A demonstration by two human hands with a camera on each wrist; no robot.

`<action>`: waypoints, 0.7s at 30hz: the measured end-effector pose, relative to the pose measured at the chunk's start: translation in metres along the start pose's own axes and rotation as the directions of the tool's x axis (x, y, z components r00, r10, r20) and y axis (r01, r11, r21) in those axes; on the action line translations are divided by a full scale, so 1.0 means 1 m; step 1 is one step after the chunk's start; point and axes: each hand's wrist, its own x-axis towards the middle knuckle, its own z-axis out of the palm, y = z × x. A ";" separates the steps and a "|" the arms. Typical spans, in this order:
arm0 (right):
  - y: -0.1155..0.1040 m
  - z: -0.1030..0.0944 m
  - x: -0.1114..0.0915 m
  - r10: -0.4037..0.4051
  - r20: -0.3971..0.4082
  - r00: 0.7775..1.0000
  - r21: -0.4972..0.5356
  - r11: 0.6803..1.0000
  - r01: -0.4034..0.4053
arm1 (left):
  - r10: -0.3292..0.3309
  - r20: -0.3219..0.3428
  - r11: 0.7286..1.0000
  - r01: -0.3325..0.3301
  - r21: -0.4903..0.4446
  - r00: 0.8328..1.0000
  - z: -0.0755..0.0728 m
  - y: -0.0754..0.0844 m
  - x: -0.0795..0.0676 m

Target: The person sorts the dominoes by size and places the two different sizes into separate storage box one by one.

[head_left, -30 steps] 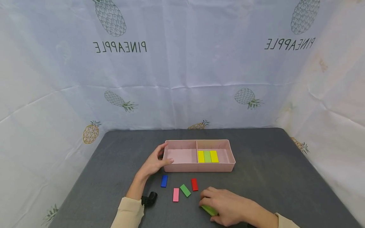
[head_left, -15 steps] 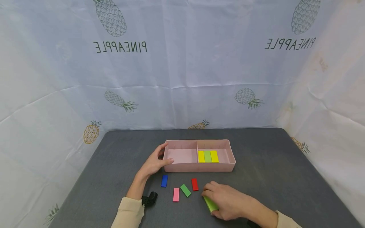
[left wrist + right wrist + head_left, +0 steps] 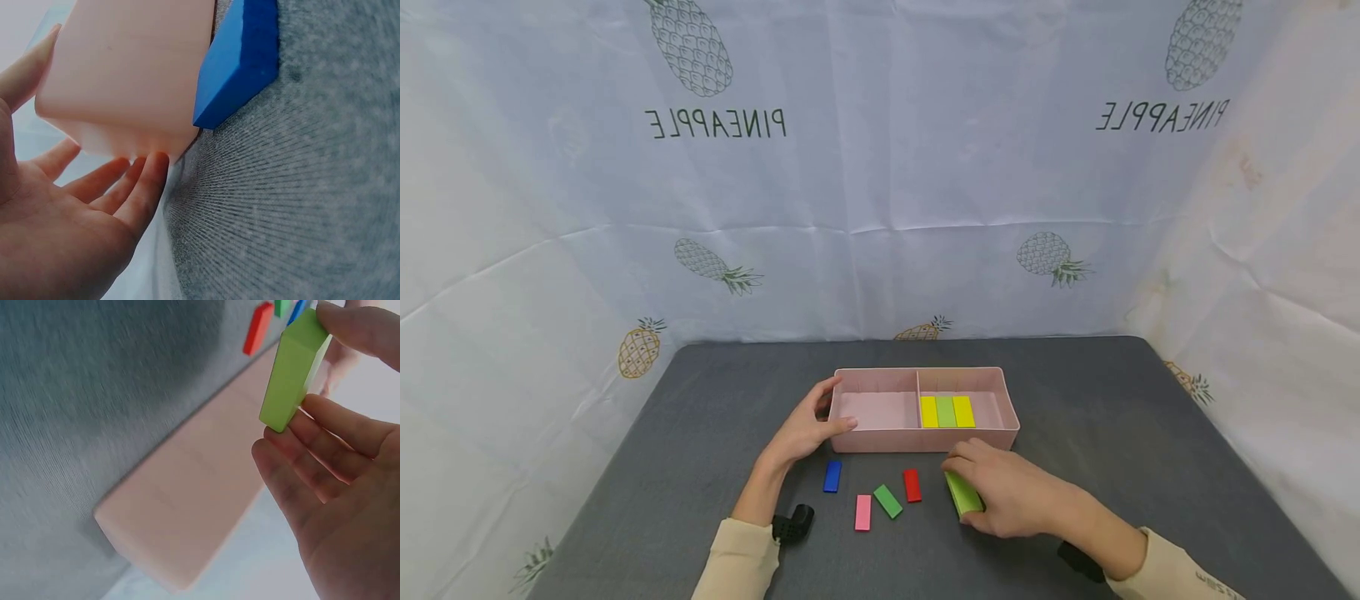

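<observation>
Gray table (image 3: 1097, 425). Pink tray (image 3: 917, 442): 2 compartments; right compartment (image 3: 994, 410) holds 1 light green block (image 3: 946, 412) between 2 yellow blocks (image 3: 928, 412). Left hand (image 3: 801, 429): thumb and fingers spread round tray's left end. Right hand (image 3: 1011, 492): thumb and fingers pinching lime block (image 3: 962, 493) before tray, front wall between it and compartment. Loose: red block (image 3: 912, 485), blue block (image 3: 832, 477), pink block (image 3: 862, 512), green block (image 3: 888, 502).

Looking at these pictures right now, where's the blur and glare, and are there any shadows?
Head view: fairly evenly lit, pink tray clear, no strong glare; left wrist: tabletop weave blurs toward the right edge, upper left corner washed out; right wrist: lime block fairly crisp, red block softer, a soft shadow on the tabletop, lower right background nearly white.
</observation>
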 end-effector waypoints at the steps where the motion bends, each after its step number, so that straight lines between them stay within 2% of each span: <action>1: 0.000 -0.003 0.000 0.002 -0.010 1.000 -0.006 1.000 -0.002 | 0.000 0.000 1.000 0.000 0.002 1.000 0.000 0.000 0.000; 13: 0.006 -0.034 0.008 0.028 -0.105 0.994 -0.071 0.997 -0.036 | -0.012 0.003 1.000 0.012 -0.004 1.000 0.000 0.001 0.000; 18: 0.012 -0.045 0.013 0.028 -0.154 0.988 -0.106 0.993 -0.045 | -0.022 0.027 1.000 0.022 -0.003 0.999 -0.001 0.020 -0.007; 21: 0.017 -0.052 0.017 0.035 -0.173 0.984 -0.113 0.992 -0.055 | 0.000 0.032 1.000 -0.001 0.012 0.999 -0.001 0.033 -0.012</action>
